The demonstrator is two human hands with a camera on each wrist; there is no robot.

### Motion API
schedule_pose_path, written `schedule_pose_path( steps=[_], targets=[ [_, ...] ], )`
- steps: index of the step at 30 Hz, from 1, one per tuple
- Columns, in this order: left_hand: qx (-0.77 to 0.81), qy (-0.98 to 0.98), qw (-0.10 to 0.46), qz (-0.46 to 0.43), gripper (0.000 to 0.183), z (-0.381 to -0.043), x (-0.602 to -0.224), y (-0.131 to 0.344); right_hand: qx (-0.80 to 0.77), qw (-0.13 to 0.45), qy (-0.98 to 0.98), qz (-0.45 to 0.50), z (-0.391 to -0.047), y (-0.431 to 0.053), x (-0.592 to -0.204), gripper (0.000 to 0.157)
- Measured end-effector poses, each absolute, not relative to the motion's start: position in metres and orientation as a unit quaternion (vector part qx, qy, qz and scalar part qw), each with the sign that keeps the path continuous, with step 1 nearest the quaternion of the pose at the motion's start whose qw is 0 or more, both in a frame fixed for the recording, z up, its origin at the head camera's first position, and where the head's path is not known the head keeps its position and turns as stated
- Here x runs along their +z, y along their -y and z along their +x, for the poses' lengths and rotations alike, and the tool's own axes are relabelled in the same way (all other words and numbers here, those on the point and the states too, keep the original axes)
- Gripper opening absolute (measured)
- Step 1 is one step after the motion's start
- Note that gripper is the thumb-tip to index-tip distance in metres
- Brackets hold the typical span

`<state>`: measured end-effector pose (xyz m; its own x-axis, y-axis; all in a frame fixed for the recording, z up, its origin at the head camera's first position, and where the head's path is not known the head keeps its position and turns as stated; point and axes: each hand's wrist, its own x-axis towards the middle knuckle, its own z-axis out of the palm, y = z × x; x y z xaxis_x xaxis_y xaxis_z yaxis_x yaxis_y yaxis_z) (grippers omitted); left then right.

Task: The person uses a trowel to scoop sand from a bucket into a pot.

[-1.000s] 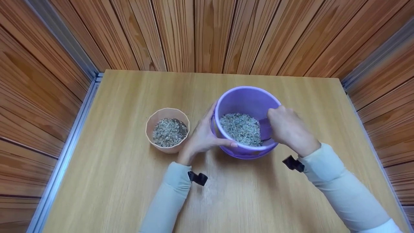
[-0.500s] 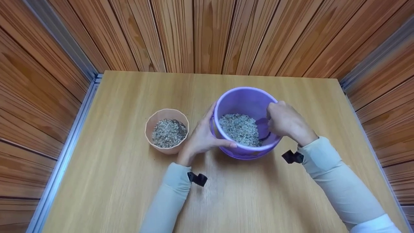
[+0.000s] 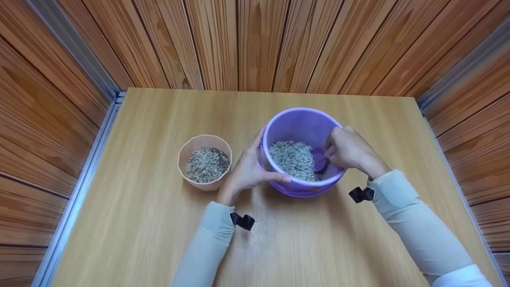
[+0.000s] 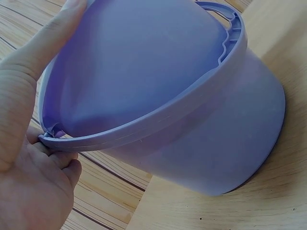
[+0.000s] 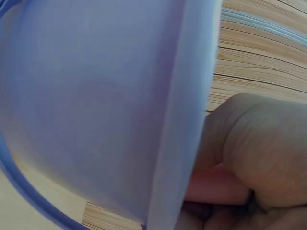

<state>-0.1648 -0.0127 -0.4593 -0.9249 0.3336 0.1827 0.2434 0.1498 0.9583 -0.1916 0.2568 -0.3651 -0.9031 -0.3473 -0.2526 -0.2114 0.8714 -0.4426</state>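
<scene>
A purple bucket (image 3: 301, 123) stands on the table, partly filled with grey gravel (image 3: 291, 158). My left hand (image 3: 250, 169) grips the bucket at its left side, thumb over the front of the rim and fingers around the outside. In the left wrist view, those fingers lie by the bucket's handle (image 4: 172, 110), which hangs folded down. My right hand (image 3: 350, 151) reaches over the right rim with curled fingers and holds a purple scoop (image 3: 318, 158). The scoop's blade sits against the gravel's right side; its grip is hidden in the hand.
Left of the bucket, beside my left wrist, stands a peach faceted pot (image 3: 184, 157) with gravel (image 3: 205, 164) and a darker patch in it. Wood-panelled walls (image 3: 259, 48) enclose the table (image 3: 303, 239) at the back and sides.
My right hand has moved slightly left and further inside the bucket, and the scoop has shifted left and turned against the gravel. My left hand keeps its grip on the bucket.
</scene>
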Motion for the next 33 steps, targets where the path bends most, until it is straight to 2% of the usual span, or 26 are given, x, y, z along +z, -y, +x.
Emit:
schedule_pose_path(
  steps=[7, 20, 33],
  targets=[
    [0.621, -0.760, 0.038, 0.188, 0.142, -0.166, -0.460, 0.011, -0.249, 0.154, -0.944, -0.152, -0.189, -0.263, -0.373, 0.021],
    [0.620, -0.763, 0.046, 0.178, 0.142, -0.164, -0.459, 0.013, -0.350, 0.175, -0.912, -0.125, -0.185, -0.261, -0.382, 0.032],
    [0.607, -0.775, 0.051, 0.172, 0.142, -0.164, -0.457, 0.014, -0.246, 0.174, -0.946, -0.116, -0.181, -0.249, -0.382, 0.037]
  ],
)
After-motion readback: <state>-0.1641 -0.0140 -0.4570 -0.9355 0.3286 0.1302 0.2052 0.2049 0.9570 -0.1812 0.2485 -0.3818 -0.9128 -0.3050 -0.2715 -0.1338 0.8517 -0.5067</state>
